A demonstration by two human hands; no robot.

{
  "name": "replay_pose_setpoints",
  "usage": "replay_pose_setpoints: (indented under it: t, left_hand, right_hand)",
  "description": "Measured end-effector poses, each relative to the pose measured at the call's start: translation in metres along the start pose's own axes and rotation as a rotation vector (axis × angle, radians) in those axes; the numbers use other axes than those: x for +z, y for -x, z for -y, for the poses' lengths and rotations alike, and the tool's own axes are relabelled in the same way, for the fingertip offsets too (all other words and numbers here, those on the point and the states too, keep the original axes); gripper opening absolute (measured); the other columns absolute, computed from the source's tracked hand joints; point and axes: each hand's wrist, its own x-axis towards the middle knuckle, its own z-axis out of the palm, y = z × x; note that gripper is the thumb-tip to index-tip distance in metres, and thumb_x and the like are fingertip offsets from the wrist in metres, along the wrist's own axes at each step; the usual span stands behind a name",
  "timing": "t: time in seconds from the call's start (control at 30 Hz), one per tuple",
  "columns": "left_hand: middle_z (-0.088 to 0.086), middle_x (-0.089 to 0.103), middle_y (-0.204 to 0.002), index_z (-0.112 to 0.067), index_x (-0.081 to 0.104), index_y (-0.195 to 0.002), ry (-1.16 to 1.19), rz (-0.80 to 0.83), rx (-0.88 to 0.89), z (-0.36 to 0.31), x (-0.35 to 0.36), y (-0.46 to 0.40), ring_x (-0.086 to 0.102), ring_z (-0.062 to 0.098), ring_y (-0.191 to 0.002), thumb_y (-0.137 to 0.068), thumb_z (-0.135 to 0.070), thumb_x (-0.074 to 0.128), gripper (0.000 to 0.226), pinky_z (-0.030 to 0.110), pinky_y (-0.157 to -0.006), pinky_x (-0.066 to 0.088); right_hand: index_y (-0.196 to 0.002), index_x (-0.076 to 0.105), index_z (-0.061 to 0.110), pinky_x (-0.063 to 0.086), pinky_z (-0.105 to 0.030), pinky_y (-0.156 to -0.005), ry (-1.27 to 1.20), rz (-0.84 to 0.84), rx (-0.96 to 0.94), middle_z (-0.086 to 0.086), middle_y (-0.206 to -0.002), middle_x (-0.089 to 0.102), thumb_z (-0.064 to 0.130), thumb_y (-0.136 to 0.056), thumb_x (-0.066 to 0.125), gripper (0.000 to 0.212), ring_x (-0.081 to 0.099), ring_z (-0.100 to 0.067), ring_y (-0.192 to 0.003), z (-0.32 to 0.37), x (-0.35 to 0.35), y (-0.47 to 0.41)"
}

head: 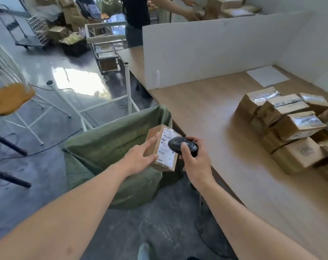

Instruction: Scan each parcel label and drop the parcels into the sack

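Nearest, the right hand point(194, 162) grips the scanner point(182, 145), aimed at the label point(166, 147). The left hand point(140, 156), fingers nearly straight, steadies the parcel point(162, 148) over the sack point(110, 147) beside the worktop's point(206, 117) near edge. Scanning seems underway; next, release the parcel into the sack. More parcels point(290, 126) wait at the right edge.

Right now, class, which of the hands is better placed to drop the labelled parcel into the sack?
The left hand: it touches the parcel directly over the green sack, while the right hand grips the scanner.
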Motion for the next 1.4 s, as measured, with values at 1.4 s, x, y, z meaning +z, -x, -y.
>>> replay_pose_setpoints:
  t: [1.4]
  left_hand:
    - [0.013, 0.032, -0.157, -0.030, 0.035, -0.162, -0.529, 0.330, -0.256, 0.214, -0.026, -0.092, 0.043, 0.038, -0.139, -0.099, -0.042, 0.064, 0.070, 0.046, -0.113, 0.043]
  right_hand:
    - [-0.118, 0.061, 0.052, 0.064, -0.055, -0.087, 0.064, 0.073, 0.368, 0.008, -0.112, 0.075, 0.047, -0.100, 0.065, 0.019, 0.074, -0.016, -0.102, -0.089, 0.199, -0.073]
